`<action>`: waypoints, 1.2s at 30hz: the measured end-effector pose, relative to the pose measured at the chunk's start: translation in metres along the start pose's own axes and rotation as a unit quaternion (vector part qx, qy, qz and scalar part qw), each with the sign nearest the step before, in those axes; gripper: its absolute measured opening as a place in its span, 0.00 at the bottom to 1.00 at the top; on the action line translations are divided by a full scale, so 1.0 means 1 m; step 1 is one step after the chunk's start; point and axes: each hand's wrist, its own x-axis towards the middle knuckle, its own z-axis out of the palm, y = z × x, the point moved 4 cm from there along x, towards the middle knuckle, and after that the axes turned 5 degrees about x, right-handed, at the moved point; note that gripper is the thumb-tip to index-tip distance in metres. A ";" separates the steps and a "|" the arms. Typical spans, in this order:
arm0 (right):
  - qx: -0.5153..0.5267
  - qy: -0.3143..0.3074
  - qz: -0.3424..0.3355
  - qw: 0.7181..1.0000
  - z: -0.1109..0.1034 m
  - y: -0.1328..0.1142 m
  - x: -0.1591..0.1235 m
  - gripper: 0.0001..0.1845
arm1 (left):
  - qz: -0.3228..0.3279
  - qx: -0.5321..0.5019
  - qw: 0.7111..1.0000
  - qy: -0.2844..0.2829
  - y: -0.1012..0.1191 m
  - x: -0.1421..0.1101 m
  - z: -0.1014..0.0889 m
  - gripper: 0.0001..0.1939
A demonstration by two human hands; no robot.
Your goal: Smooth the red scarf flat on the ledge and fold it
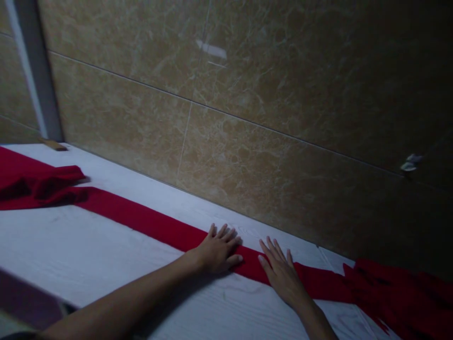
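Note:
A long red strip of cloth [141,218] lies stretched across a white wood-grain table [88,255]. My left hand [217,250] rests flat on the strip near its middle, fingers spread and open. Just to its right, my right hand [281,271] also lies flat on the strip with fingers stretched out. Neither hand grips anything. The strip bunches into a crumpled heap at the left end [38,184] and into another red heap at the right [399,293].
A glossy brown marble-tiled wall [247,118] runs along the far edge of the table. A grey vertical frame [35,71] stands at the far left. A small white clip-like object [409,163] sits on the wall at right.

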 end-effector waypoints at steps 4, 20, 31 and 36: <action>0.005 0.014 -0.046 0.999 -0.001 -0.009 -0.003 0.34 | 0.040 -0.011 0.998 0.037 0.002 0.004 -0.002 0.36; 0.026 0.012 -0.112 0.993 0.021 -0.001 -0.004 0.35 | 0.064 -0.006 0.998 -0.016 0.006 0.003 0.007 0.36; 0.023 0.011 -0.115 0.993 0.019 -0.004 -0.004 0.32 | 0.113 -0.020 0.993 -0.008 0.013 0.001 0.001 0.30; 0.012 0.030 -0.133 0.991 0.021 -0.002 -0.005 0.31 | 0.204 -0.056 0.977 0.015 0.020 0.003 0.003 0.23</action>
